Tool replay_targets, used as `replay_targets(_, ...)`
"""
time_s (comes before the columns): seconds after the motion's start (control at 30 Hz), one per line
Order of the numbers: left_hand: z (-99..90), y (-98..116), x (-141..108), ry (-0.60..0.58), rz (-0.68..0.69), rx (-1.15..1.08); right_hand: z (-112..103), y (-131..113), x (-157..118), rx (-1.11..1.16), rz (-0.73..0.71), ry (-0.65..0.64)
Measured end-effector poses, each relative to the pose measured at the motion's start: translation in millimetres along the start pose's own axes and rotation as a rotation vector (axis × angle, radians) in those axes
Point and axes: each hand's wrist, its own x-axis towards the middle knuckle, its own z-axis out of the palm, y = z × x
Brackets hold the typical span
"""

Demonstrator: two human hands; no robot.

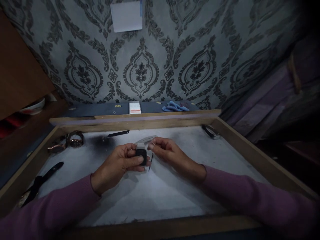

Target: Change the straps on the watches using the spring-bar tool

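A smartwatch [141, 156] with a dark square face is in my left hand [120, 163], whose thumb presses on the face. A pale strap [145, 139] is at the watch's top end and runs back toward my right hand. My right hand [167, 152] is closed in a pinch just right of the watch; what is between its fingertips is too small to make out. Between the two hands, a thin dark stick-like piece [151, 162] slants down, its upper end near my left fingertips. Whether it is held or lies on the white surface, I cannot tell.
Both hands work over a wooden-rimmed white tray [250, 176]. Several wristwatches [75, 140] lie along its left side, a dark strap-like watch [211, 131] at the back right. A dark blade [118, 133] lies near the back rim. Beyond stand a small box [135, 107] and a blue cloth [175, 107].
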Motion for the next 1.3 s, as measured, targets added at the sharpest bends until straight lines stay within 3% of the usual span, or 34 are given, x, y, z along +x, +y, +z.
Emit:
replay_targets(0.17,-0.4,-5,2,0.002,0.008,-0.036,2,-6,-3,-0.059,-0.07,-0.118)
replay_targets(0.4,-3.2,-9,4,-0.004,0.02,0.001,0,-4,-2,-0.017,-0.087,-0.117)
replay_targets(0.6,-3.2,-9,4,-0.004,-0.042,0.106,1,-3,-3,-0.009,-0.039,-0.15)
replay_targets(0.8,-3.5,-9,2,-0.004,-0.113,0.362,-3,2,-1,-0.036,-0.001,-0.206)
replay_targets(1.07,-3.4,-13,1,-0.097,-0.318,0.447,-9,6,1,-0.153,0.199,-0.341)
replay_targets(1.3,-5.2,-7,0,-0.177,-0.334,0.565,-7,2,1,-0.233,0.221,-0.374)
